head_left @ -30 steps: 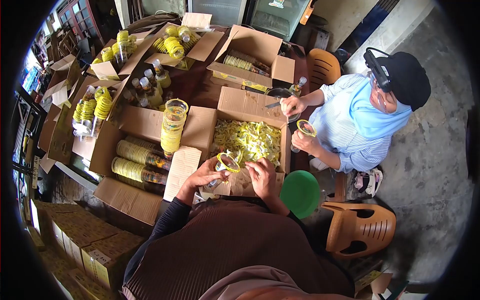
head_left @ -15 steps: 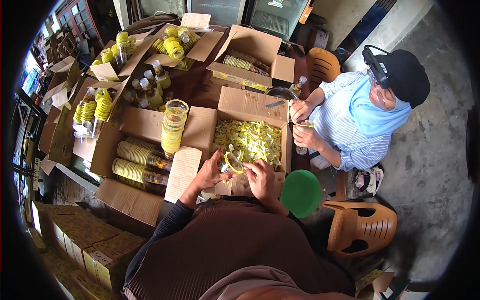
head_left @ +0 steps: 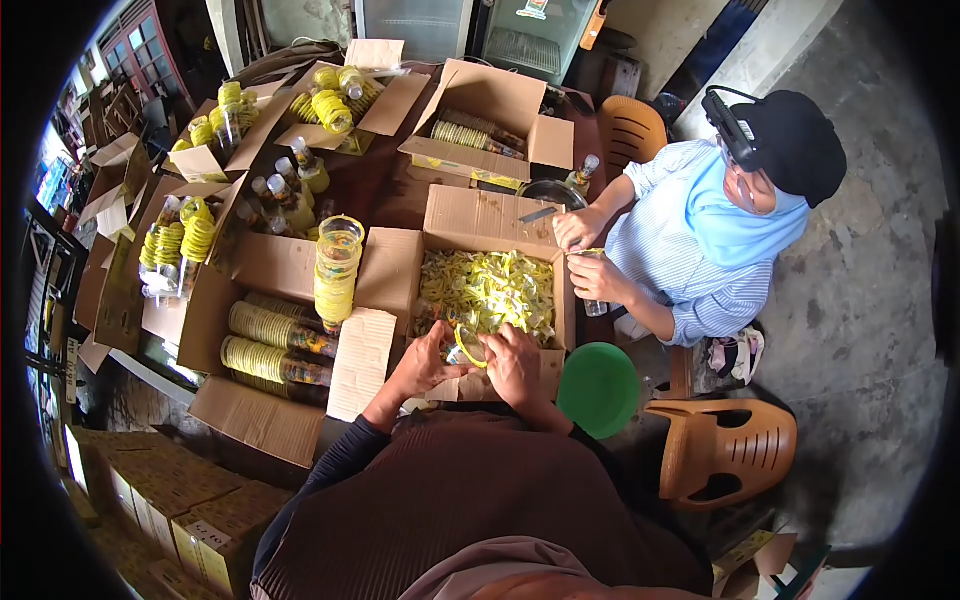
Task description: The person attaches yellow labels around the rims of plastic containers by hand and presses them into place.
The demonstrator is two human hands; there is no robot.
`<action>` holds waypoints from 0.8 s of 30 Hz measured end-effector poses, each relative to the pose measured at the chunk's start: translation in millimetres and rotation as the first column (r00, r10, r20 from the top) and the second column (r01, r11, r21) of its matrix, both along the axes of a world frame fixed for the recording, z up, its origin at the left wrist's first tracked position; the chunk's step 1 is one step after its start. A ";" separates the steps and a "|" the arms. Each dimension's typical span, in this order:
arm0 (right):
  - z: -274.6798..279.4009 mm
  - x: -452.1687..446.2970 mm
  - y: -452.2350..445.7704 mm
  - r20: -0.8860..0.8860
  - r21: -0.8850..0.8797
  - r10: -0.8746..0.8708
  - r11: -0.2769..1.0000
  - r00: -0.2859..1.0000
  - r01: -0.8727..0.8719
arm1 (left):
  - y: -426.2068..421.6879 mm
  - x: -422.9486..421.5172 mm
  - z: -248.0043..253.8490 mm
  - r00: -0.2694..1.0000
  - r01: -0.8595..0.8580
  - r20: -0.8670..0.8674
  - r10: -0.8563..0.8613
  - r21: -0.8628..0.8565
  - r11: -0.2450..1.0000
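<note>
A clear plastic cup with a yellow rim [head_left: 470, 346] is held between my two hands, its rim tilted up. My left hand [head_left: 424, 364] wraps around the cup's left side. At the right edge of the rim, the fingers of my right hand [head_left: 515, 366] are pinched together. Just beyond both hands lies an open cardboard box [head_left: 490, 219] full of crumpled yellow and white strips [head_left: 490, 290]. To the left, a tall stack of yellow-rimmed cups [head_left: 338, 275] stands upright near my left hand.
Left of me, an open carton [head_left: 265, 408] holds lying cup stacks [head_left: 265, 360]. Several bottles [head_left: 290, 195] and more cartons [head_left: 480, 90] stand farther back. A co-worker [head_left: 720, 220] handles another cup at right. A green basin [head_left: 598, 390] and an orange chair [head_left: 725, 450] are nearby.
My right hand has closed in on the cup's rim, and the rim has turned more upright. The co-worker's hands have shifted on their cup. The whole view has moved slightly.
</note>
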State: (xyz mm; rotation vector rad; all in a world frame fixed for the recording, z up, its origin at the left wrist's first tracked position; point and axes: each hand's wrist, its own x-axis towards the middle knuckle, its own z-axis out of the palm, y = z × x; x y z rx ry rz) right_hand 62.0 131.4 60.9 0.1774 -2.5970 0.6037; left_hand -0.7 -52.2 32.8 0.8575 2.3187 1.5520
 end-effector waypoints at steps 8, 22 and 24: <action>-14.5 -8.6 10.8 0.096 -0.229 -0.029 0.972 0.995 0.050 | -2.3 -7.5 -15.8 1.000 0.006 -0.004 -0.006 0.050 0.999; -19.5 -0.8 16.6 0.126 -0.120 -0.038 0.991 0.991 0.053 | -1.7 -6.7 -18.2 0.997 0.062 0.038 -0.070 0.183 0.981; -14.2 -1.1 15.5 0.117 -0.354 -0.056 0.930 0.991 0.095 | -4.3 -6.3 -18.9 0.996 0.065 0.043 -0.074 0.180 0.981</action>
